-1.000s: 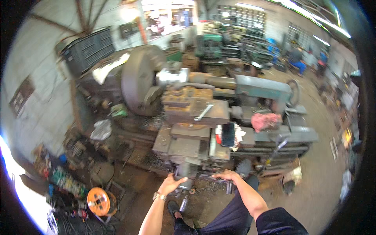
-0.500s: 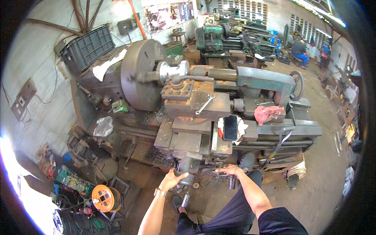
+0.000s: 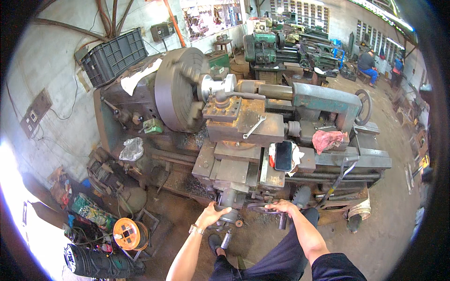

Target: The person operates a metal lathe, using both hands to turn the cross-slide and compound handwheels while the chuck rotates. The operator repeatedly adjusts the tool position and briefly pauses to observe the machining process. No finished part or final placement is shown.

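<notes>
I stand at a large metal lathe. My left hand (image 3: 212, 216), a watch at its wrist, is closed on the round cross-slide handwheel (image 3: 229, 216), thumb on top and fingers partly hidden. To the right, my right hand (image 3: 282, 206) grips the rim of the carriage handwheel (image 3: 257, 208). The big chuck (image 3: 180, 89) looks blurred, as in a spin. A shiny silver workpiece (image 3: 216, 84) sits between the chuck and the tailstock (image 3: 326, 97). Beside it stands the tool post (image 3: 222, 107). On the slide lie a wrench (image 3: 254, 127) and, farther right, a phone (image 3: 283, 156).
A pink rag (image 3: 329, 141) lies right of the phone. On the left are a plastic bag (image 3: 131, 149), an orange cable reel (image 3: 127, 234) and a black crate (image 3: 115, 56). Another green lathe (image 3: 260, 49) stands behind. A person (image 3: 367, 65) sits at the far right.
The whole view has shifted a little, so the lathe appears farther right and slightly lower. Both hands stay on the same handwheels. The chuck jaws show at a different angle.
</notes>
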Motion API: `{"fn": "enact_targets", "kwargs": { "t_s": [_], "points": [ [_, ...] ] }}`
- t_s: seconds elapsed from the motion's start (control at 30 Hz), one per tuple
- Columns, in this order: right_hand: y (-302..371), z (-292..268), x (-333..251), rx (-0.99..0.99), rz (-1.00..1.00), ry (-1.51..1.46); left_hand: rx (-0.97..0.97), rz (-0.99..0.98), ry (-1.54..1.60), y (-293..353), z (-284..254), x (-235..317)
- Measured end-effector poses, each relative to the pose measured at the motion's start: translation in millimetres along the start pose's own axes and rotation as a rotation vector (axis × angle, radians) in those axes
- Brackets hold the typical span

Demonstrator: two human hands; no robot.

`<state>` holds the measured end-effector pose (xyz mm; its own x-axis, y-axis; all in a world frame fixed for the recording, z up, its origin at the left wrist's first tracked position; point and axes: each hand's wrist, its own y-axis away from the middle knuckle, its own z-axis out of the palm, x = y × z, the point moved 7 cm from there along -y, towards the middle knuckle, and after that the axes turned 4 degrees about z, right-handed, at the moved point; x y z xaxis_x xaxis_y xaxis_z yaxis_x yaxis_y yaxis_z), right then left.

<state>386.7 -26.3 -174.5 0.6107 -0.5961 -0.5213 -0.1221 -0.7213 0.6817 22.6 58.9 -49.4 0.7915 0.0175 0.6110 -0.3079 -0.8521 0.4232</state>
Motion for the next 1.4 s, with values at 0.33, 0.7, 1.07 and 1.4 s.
{"fn": "enact_targets", "kwargs": {
  "t_s": [0.33, 0.7, 1.07, 1.4],
  "points": [
    [-3.7, 8.9, 1.1, -0.142, -0.026, 0.012, -0.042, 0.023, 0.103, 3.4, 1.7, 0.7],
    [-6.6, 10.4, 4.2, -0.133, -0.094, -0.039, 0.030, 0.052, 0.233, -0.6, 0.9, 2.9],
    [-23.4, 15.5, 13.5, -0.091, -0.099, -0.141, 0.052, 0.152, 0.073, -13.0, 2.0, -10.6],
    [-22.7, 16.2, 18.7, -0.133, -0.071, -0.082, 0.081, 0.185, 0.077, -6.7, 0.2, -5.6]
  ]
}}
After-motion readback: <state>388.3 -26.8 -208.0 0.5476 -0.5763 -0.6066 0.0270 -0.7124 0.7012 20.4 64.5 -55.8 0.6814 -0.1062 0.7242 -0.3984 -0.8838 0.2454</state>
